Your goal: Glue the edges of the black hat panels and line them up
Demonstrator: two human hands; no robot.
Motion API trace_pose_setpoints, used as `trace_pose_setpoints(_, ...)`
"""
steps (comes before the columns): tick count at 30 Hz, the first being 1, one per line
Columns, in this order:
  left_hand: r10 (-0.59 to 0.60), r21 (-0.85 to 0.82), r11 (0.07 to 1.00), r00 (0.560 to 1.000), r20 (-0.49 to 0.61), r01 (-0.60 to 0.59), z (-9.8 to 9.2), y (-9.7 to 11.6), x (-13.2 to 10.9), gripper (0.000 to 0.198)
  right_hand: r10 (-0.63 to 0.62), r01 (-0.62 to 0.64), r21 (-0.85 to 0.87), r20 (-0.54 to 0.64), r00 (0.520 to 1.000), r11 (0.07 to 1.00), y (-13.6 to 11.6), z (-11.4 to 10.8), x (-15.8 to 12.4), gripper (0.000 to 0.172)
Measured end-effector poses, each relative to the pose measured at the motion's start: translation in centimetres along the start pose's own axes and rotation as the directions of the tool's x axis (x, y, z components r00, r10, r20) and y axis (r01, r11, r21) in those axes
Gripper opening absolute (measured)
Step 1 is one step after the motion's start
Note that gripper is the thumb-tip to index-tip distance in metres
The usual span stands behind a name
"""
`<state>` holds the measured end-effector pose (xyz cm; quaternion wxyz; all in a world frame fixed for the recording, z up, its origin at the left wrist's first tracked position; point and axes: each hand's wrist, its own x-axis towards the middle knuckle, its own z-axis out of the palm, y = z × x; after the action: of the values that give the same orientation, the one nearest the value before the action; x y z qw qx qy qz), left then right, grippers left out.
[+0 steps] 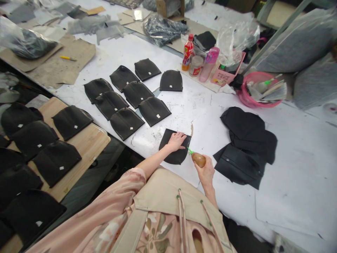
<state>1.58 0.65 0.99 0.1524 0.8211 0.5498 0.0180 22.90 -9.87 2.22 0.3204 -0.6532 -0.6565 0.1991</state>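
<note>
A black curved-edged piece (171, 156) lies on the white table right in front of me. My left hand (177, 141) rests flat on it, fingers stretched toward its right edge. In my right hand (206, 172) is a squeeze bottle (198, 160) with brownish contents and a green nozzle, gripped round its body. The nozzle tip points at the right edge of the black piece, close to my left fingers; whether it touches cannot be made out. To the right lies a loose pile of black pieces (243, 140).
Several black pieces with small white tags (127, 123) lie at the table's left; more rest on a wooden board (86, 151). Behind stand a red-capped drink bottle (187, 52), a glass jar (196, 66), a pink bottle (210, 63), a pink box (223, 76) and a pink basin (243, 96).
</note>
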Motion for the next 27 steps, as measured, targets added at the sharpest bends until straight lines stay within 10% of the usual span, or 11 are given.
trace_pose_setpoints(27, -0.010, -0.064, 0.998, 0.999, -0.040, 0.007, 0.2, -0.4, 0.0, 0.063, 0.174, -0.183, 0.086, 0.094, 0.980, 0.979, -0.5, -0.9, -4.3, 0.048)
